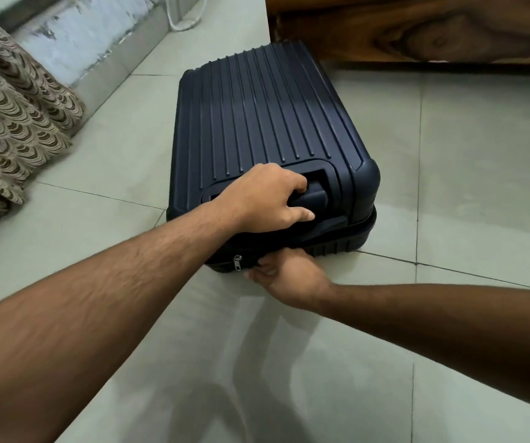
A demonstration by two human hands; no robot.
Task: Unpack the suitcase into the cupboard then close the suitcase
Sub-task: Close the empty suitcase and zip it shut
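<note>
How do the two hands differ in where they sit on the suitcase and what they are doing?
The left hand sits on top of the suitcase, fingers curled round its handle; the right hand is lower, at the near edge by the zip seam. The left hand's back faces the camera; the right hand's fingertips are hidden against the case. Both touch the same closed-looking suitcase.

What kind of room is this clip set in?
Probably a room in a home, perhaps a bedroom. A dark blue suitcase lies on a pale tiled floor, with patterned fabric hanging at the left and dark wooden furniture behind. No cupboard interior shows.
</note>
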